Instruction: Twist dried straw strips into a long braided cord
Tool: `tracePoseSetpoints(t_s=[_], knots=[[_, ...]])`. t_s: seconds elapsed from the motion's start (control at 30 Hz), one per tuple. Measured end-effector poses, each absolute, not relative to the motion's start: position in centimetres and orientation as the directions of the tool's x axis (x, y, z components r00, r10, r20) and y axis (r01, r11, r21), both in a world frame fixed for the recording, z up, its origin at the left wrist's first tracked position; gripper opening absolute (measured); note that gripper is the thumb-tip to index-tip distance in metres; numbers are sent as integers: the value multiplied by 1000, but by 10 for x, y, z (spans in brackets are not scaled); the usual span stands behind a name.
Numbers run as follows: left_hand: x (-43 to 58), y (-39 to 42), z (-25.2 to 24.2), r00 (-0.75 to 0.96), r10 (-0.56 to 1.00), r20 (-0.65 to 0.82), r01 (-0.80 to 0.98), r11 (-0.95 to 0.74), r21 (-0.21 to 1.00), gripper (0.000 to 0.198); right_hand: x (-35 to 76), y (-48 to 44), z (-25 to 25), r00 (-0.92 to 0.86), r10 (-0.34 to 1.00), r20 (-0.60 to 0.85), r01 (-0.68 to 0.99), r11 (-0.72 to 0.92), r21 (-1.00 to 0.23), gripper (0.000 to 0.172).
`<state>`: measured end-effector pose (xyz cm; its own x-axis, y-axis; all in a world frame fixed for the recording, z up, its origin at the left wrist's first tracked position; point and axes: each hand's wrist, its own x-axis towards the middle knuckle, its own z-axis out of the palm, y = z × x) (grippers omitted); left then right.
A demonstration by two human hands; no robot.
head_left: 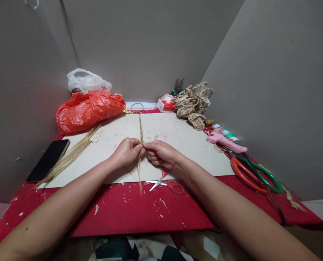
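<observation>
Straw cord (141, 127), seen from the head camera, is lying in a thin straight line down the middle of the pale board (183, 141), running from the far edge toward the person. It is tan, tightly twisted or plaited, and narrow along its whole visible length. Its near end is sitting between the two hands, just above the board's near half.

The left hand (127, 152) is pinching the straw cord, with fingers curled closed and the thumb pressing on top. The right hand (161, 155) is meeting it fingertip to fingertip, closed on the same point of the cord. Below the hands, loose strands (139, 174) are hanging unplaited and reaching past the board edge onto the red cloth (128, 210).

Small scissors (161, 183) are lying just beside the right wrist, on the cloth. A bundle of flat straw strips (69, 157) is lying diagonally at the board's left edge, beside a dark phone (48, 159). An orange bag (89, 108) is sitting at the far left corner. Woven straw pieces (192, 103) are piled at the far right, with a pink glue gun (225, 142) and large shears (255, 174) along the right side.
</observation>
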<state>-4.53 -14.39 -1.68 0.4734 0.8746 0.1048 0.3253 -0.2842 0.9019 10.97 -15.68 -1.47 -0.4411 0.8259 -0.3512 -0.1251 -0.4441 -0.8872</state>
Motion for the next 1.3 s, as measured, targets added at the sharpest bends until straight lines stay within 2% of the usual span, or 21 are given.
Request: tracePoseSetpoints(t_s=[0.1,0.23,0.33,0.5,0.6,0.7,0.8,0.9,1.03,1.1,1.2,1.3], knots=[[-46,-147,-9,494,866,82,416,-319,851,21,103,-163,-14,-349,883,-315,-82,-364,-928,27],[-43,-156,-2,448,891,68,615,-363,701,22,97,-166,-16,-242,926,-290,-1,-300,-954,34],[-39,-162,-4,413,907,88,674,-369,640,24,96,-166,-18,-295,902,-314,-110,-359,-927,35],[-32,-171,-14,363,922,133,678,-359,642,22,93,-166,-19,-308,883,-354,-253,-435,-864,32],[-32,-172,-9,377,924,67,599,-298,743,17,94,-164,-19,-309,875,-371,-278,-457,-845,29],[-39,-164,5,470,863,-184,477,-73,876,18,99,-161,-19,-380,846,-374,-330,-501,-800,25],[-49,-149,14,509,790,-342,404,131,905,22,106,-157,-18,-450,809,-379,-360,-552,-752,22],[-55,-135,8,449,835,-317,319,182,930,21,112,-153,-19,-502,768,-398,-360,-603,-711,16],[-49,-132,-5,273,957,-101,185,51,981,15,115,-149,-19,-551,722,-419,-373,-662,-650,14],[-45,-135,-9,335,936,-104,98,75,992,15,116,-148,-19,-571,704,-421,-367,-679,-636,14],[-43,-140,-10,469,862,-192,-6,220,975,9,117,-147,-19,-590,690,-419,-337,-682,-649,13],[-44,-142,-9,537,808,-242,-9,293,956,1,118,-147,-19,-600,684,-415,-287,-669,-686,13]])
